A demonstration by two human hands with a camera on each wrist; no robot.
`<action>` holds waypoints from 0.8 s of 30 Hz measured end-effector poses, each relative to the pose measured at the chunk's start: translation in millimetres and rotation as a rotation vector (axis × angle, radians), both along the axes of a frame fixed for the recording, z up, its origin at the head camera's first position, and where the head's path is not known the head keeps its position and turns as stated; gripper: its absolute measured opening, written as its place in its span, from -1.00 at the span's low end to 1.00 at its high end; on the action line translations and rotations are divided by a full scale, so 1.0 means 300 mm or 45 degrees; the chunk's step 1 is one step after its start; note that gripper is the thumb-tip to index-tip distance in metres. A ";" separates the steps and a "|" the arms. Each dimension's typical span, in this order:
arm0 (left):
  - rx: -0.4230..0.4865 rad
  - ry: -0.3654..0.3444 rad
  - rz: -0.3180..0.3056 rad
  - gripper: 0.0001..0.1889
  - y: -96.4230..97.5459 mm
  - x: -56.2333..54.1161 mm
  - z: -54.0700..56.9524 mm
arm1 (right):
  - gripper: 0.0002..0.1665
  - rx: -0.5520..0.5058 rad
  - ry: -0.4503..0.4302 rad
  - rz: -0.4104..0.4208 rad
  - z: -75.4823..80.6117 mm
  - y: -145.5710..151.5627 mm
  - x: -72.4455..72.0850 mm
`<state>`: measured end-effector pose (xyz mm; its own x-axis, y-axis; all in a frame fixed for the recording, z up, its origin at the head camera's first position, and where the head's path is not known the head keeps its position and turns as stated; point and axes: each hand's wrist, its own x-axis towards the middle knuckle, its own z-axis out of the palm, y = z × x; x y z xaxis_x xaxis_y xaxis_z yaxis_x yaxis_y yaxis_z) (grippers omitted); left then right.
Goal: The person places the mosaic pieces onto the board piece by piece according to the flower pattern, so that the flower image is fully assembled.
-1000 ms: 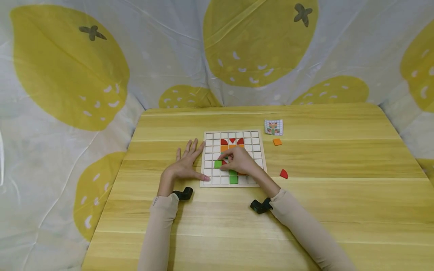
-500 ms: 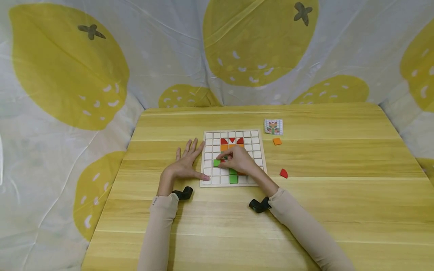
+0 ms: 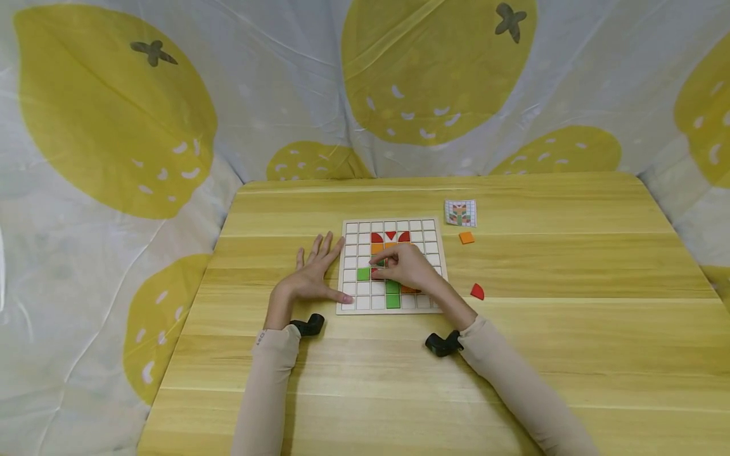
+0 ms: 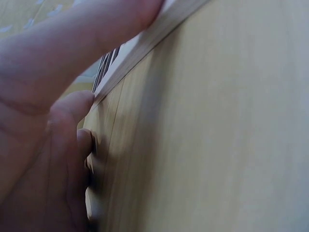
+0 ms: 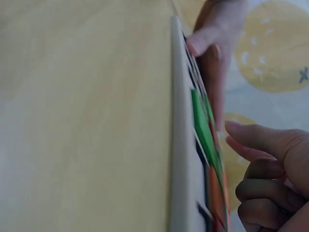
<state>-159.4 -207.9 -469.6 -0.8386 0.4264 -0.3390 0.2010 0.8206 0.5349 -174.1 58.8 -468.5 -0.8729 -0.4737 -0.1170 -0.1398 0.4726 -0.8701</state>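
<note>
A square wooden grid board [image 3: 364,302] lies on the table, with red, orange and green tiles in some cells. My left hand [image 3: 308,278] is spread at its left side, thumb on the lower left corner and index fingertip at the left edge. Over the middle of the board is my right hand [image 3: 407,265], thumb and index finger apart with nothing visible between them. Just left of those fingertips, a green square tile [image 3: 363,274] lies in a cell. In the right wrist view the other right fingers [image 5: 263,191] are curled. The right hand hides several tiles.
Right of the board lie an orange square tile [image 3: 466,237] and a red quarter-circle tile [image 3: 477,291]. A small pattern card [image 3: 460,213] lies behind them. A lemon-print cloth [image 3: 296,82] hangs behind the wooden table [image 3: 365,386].
The right hand has let go of the green square tile, which now lies slightly further left. Its fingers have drawn back to the right. My left hand has stayed in place.
</note>
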 end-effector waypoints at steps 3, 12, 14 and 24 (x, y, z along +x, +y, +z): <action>0.008 0.004 -0.002 0.44 0.000 -0.002 -0.002 | -0.75 0.020 -0.023 -0.038 0.021 0.067 -0.008; 0.034 0.012 -0.004 0.43 -0.003 0.003 0.005 | -0.74 0.101 0.005 -0.186 0.045 0.317 -0.035; 0.035 0.012 -0.003 0.43 -0.003 0.003 0.006 | -0.72 0.109 0.019 -0.216 0.040 0.365 -0.040; 0.041 0.006 -0.008 0.44 0.000 0.000 0.004 | -0.65 0.135 0.051 -0.358 0.016 0.521 -0.061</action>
